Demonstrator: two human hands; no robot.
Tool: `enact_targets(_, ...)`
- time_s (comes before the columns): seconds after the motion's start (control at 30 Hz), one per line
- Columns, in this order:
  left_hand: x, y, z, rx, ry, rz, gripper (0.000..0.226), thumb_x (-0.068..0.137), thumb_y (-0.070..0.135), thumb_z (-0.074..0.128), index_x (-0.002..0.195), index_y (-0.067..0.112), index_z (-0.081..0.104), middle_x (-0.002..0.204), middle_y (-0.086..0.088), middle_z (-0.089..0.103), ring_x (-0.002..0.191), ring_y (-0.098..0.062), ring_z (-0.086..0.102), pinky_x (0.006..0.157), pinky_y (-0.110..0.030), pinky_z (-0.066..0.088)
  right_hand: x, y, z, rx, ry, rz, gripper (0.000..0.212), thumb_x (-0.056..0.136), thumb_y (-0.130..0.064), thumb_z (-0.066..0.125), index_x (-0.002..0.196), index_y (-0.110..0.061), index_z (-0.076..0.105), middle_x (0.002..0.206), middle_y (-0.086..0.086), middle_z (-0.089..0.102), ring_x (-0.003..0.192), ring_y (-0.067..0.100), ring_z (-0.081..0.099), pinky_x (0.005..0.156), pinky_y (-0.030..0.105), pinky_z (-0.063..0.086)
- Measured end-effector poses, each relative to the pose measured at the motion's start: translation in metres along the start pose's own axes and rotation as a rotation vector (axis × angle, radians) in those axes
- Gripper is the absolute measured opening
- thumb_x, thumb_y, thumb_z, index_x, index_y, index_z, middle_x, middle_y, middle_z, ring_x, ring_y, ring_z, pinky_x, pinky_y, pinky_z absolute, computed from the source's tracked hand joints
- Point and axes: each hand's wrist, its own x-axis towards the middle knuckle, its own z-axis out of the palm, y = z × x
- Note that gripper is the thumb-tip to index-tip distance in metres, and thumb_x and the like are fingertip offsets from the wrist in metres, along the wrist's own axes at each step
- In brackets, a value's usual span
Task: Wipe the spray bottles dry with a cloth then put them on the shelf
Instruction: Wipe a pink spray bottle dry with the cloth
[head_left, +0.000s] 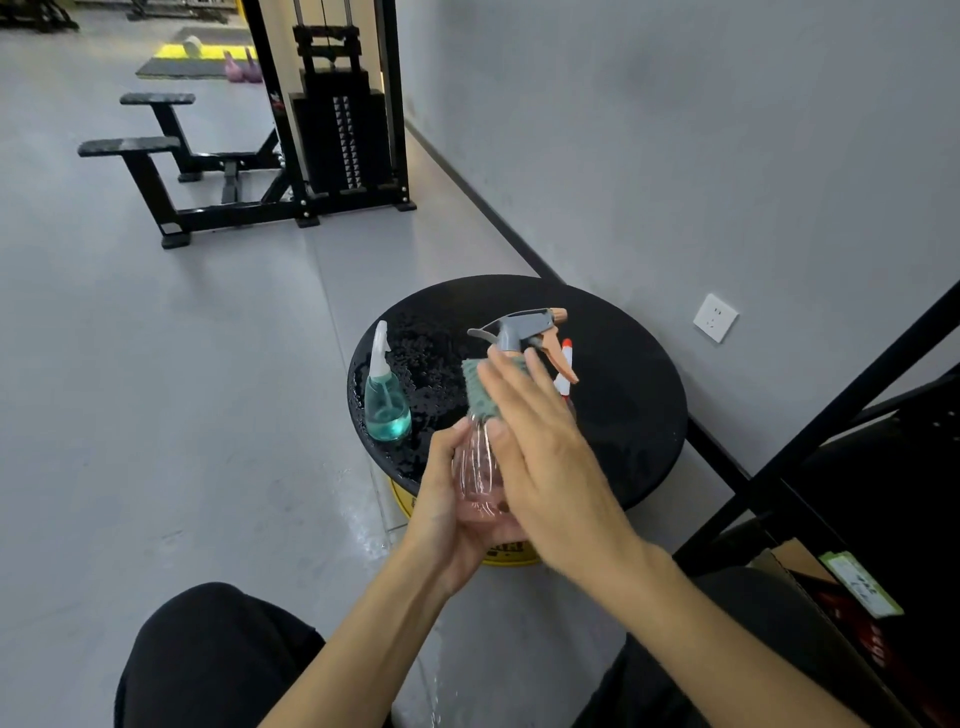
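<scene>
Pink spray bottle (475, 475): clear, pink-tinted body, grey trigger head with an orange lever and nozzle tip, held upright above the near edge of the round black bench (634, 410). It does not rest on the bench; both of your hands carry it.

Your left hand (452, 514) cups the lower body of the bottle from the left and beneath, fingers curled closed around it, thumb up along the side.

Your right hand (540, 441) lies nearly flat, fingers extended and close together, pressing a green-grey cloth (480, 392) against the bottle's shoulder and neck. The fingertips reach up to the base of the trigger head. The cloth shows only at the left edge of the hand; the rest is hidden under the palm, so you cannot tell from this view how much of the bottle it covers.

Teal spray bottle (387, 402): stands upright on the left part of the bench, white trigger head, blue-green liquid inside, apart from your hands.

A third bottle (563, 366), white with a red tip, shows partly behind the orange lever; its body is hidden.

The bench top carries water droplets across its left half. The black shelf (857, 415) frame stands at your right, against the wall.
</scene>
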Motion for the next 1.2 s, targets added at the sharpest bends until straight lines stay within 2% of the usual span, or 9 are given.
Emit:
enact_targets(0.13, -0.002, -0.003, 0.000, 0.050, 0.010, -0.043, 0.046, 0.082, 0.053, 0.046, 0.074, 0.020, 0.077, 0.072, -0.005, 0.071, 0.061, -0.020, 0.068, 0.052, -0.034, 0.054, 0.015, 0.005, -0.010, 0.090, 0.001, 0.099, 0.046, 0.104, -0.021, 0.032, 0.150, -0.021, 0.027, 0.158, -0.014, 0.015, 0.145, -0.001, -0.003, 0.107, 0.001, -0.004)
enact_targets(0.3, 0.000, 0.002, -0.002, -0.011, 0.053, -0.015, 0.045, 0.091, 0.045, 0.045, 0.075, 0.018, 0.077, 0.073, -0.004, 0.072, 0.063, -0.017, 0.069, 0.050, -0.030, 0.055, -0.012, -0.005, 0.002, 0.008, -0.025, 0.012, 0.050, 0.101, -0.024, 0.026, 0.150, -0.026, 0.025, 0.158, -0.021, 0.010, 0.145, -0.003, -0.009, 0.121, 0.038, 0.009)
enact_targets(0.4, 0.002, 0.003, -0.002, -0.023, 0.052, -0.005, 0.046, 0.094, 0.043, 0.044, 0.076, 0.018, 0.077, 0.076, -0.004, 0.074, 0.065, -0.016, 0.071, 0.050, -0.027, 0.055, -0.017, -0.004, 0.002, -0.013, -0.031, -0.030, 0.050, 0.099, -0.024, 0.024, 0.149, -0.026, 0.028, 0.156, -0.023, 0.011, 0.145, -0.002, -0.006, 0.120, 0.045, 0.014)
enact_targets(0.57, 0.001, -0.001, 0.000, 0.097, 0.015, -0.051, 0.052, 0.090, 0.054, 0.040, 0.079, 0.020, 0.078, 0.079, -0.008, 0.073, 0.063, -0.023, 0.070, 0.053, -0.036, 0.057, 0.015, 0.007, -0.018, 0.089, -0.059, 0.069, 0.044, 0.104, -0.022, 0.032, 0.148, -0.021, 0.033, 0.156, -0.014, 0.023, 0.145, -0.002, 0.002, 0.110, 0.003, -0.001)
enact_targets(0.67, -0.001, -0.002, 0.002, 0.107, 0.008, -0.071, 0.053, 0.085, 0.056, 0.042, 0.083, 0.016, 0.077, 0.077, -0.011, 0.072, 0.060, -0.025, 0.069, 0.053, -0.035, 0.056, 0.020, 0.008, -0.021, 0.098, -0.055, 0.093, 0.044, 0.104, -0.021, 0.033, 0.148, -0.020, 0.032, 0.157, -0.014, 0.023, 0.145, -0.002, 0.003, 0.105, -0.002, -0.003)
enact_targets(0.73, 0.000, -0.001, 0.002, 0.094, 0.027, -0.041, 0.050, 0.087, 0.053, 0.042, 0.076, 0.020, 0.078, 0.074, -0.006, 0.072, 0.061, -0.021, 0.069, 0.056, -0.036, 0.056, 0.010, 0.003, -0.018, 0.111, -0.054, 0.073, 0.045, 0.104, -0.020, 0.033, 0.149, -0.021, 0.030, 0.157, -0.016, 0.019, 0.144, -0.004, -0.001, 0.109, 0.003, -0.002)
enact_targets(0.9, 0.003, 0.003, -0.001, -0.006, 0.047, -0.017, 0.053, 0.095, 0.044, 0.039, 0.069, 0.020, 0.078, 0.073, -0.003, 0.074, 0.062, -0.014, 0.071, 0.047, -0.027, 0.054, -0.018, -0.004, -0.005, 0.007, -0.086, -0.050, 0.050, 0.099, -0.020, 0.029, 0.149, -0.026, 0.029, 0.157, -0.022, 0.012, 0.145, -0.002, -0.008, 0.120, 0.046, 0.013)
enact_targets(1.07, 0.003, 0.000, 0.000, 0.097, 0.009, -0.050, 0.048, 0.088, 0.053, 0.042, 0.080, 0.021, 0.077, 0.080, -0.005, 0.073, 0.065, -0.020, 0.069, 0.057, -0.036, 0.056, 0.011, 0.007, -0.021, 0.118, -0.055, 0.035, 0.043, 0.104, -0.020, 0.033, 0.147, -0.022, 0.033, 0.154, -0.021, 0.018, 0.144, -0.005, -0.002, 0.108, 0.003, -0.001)
enact_targets(1.2, 0.002, -0.003, 0.003, 0.103, -0.005, -0.067, 0.050, 0.081, 0.056, 0.045, 0.078, 0.019, 0.078, 0.076, -0.008, 0.073, 0.062, -0.024, 0.069, 0.055, -0.035, 0.056, 0.020, 0.010, -0.023, 0.100, -0.044, 0.084, 0.044, 0.104, -0.023, 0.032, 0.148, -0.023, 0.031, 0.152, -0.024, 0.014, 0.142, -0.008, -0.005, 0.101, -0.004, -0.006)
